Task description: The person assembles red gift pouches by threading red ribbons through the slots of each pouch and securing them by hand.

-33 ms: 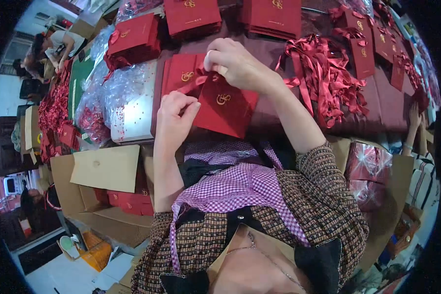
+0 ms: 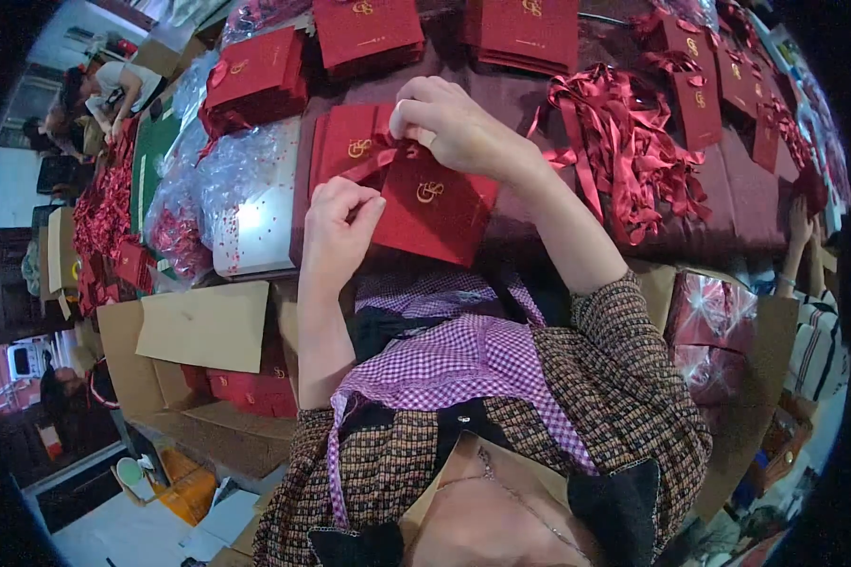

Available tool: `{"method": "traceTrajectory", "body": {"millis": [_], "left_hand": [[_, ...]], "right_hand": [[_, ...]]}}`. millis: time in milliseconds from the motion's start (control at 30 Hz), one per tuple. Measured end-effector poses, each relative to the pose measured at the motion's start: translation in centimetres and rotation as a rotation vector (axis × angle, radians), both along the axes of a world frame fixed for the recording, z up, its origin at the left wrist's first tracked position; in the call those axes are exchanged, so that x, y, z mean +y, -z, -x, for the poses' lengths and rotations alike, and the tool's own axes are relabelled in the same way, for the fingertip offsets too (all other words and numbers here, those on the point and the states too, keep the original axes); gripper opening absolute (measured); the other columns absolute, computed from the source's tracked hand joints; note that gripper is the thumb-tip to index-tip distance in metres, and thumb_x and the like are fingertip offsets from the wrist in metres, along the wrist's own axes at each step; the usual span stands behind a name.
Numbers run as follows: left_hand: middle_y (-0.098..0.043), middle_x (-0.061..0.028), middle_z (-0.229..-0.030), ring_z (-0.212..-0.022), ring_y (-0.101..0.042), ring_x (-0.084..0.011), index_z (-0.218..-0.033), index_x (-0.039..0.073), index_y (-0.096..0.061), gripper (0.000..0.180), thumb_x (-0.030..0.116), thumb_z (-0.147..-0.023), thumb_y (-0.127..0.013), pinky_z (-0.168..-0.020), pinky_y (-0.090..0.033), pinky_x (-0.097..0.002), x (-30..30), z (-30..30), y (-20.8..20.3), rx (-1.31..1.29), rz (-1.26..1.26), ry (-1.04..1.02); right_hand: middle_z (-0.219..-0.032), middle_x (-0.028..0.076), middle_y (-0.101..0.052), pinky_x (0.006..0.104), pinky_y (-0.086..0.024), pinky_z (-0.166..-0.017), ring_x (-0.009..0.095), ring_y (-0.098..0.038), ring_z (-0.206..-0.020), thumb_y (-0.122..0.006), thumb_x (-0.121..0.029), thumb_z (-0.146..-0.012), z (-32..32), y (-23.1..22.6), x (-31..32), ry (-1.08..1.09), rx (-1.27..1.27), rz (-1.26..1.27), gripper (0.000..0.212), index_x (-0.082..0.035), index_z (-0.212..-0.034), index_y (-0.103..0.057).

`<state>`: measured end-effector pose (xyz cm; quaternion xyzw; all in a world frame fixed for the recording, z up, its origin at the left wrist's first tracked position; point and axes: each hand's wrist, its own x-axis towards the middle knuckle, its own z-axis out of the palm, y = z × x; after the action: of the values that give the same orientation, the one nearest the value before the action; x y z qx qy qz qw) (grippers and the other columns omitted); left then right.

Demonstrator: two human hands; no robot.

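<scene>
A dark red card pouch point(image 2: 444, 222) with a gold emblem hangs tilted at the table's near edge. My right hand point(image 2: 459, 128) is closed at its top edge, pinching a red satin ribbon point(image 2: 373, 165). This ribbon stretches down and left to my left hand point(image 2: 336, 227), whose thumb and forefinger are pressed together on it. The fingers partly hide where the ribbon meets the pouch. Just behind lie more red pouches point(image 2: 345, 132), overlapped by the held one. To the right, a heap of loose red ribbons point(image 2: 619, 161) drapes over the table.
Stacks of red pouches point(image 2: 367, 33) line the table's point(image 2: 728, 208) back. Clear plastic wrapping point(image 2: 222, 180) lies at left. Open cardboard boxes point(image 2: 208, 326) flank me, the right one holding wrapped red packs point(image 2: 714, 321). One person point(image 2: 128, 90) works far left; another's arm point(image 2: 794, 250) reaches in right.
</scene>
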<state>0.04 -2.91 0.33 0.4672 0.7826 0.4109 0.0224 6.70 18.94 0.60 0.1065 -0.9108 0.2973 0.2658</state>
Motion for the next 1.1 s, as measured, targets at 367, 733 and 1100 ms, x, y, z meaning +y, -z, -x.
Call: {"method": "traceTrajectory", "body": {"millis": [367, 733, 1100], "left_hand": [[-0.063, -0.0141, -0.080, -0.078, -0.060, -0.0254, -0.081, -0.002, -0.063, 0.014, 0.012, -0.082, -0.064, -0.071, -0.047, -0.0344, -1.6, 2.3, 2.3, -0.176, 0.088, -0.280], [-0.062, -0.0185, -0.074, -0.069, -0.060, -0.0257, -0.087, -0.003, -0.062, 0.019, 0.016, -0.086, -0.061, -0.065, -0.047, -0.0360, -0.5, 2.5, 2.6, -0.221, 0.032, -0.317], [-0.066, -0.0132, -0.078, -0.075, -0.062, -0.0204, -0.096, -0.005, -0.063, 0.022, 0.014, -0.087, -0.059, -0.069, -0.047, -0.0331, -0.2, 3.2, 3.6, -0.343, -0.047, -0.299]], "right_hand": [[-0.094, 0.014, -0.062, 0.0402, -0.045, -0.084, 0.033, -0.057, -0.096, -0.068, -0.018, -0.076, -5.9, 2.7, 5.5, 0.185, -0.396, -0.044, 0.026, -0.004, -0.098, -0.064], [-0.084, -0.001, -0.060, 0.0238, -0.047, -0.068, 0.006, -0.054, -0.078, -0.064, -0.008, -0.084, -6.9, 0.5, 3.9, 0.114, -0.310, 0.799, 0.018, -0.001, -0.101, -0.062], [-0.098, 0.007, -0.067, 0.0263, -0.048, -0.084, 0.014, -0.062, -0.092, -0.063, -0.002, -0.082, -7.4, -0.1, 0.3, -0.046, -0.238, 0.950, 0.020, 0.002, -0.102, -0.065]]}}
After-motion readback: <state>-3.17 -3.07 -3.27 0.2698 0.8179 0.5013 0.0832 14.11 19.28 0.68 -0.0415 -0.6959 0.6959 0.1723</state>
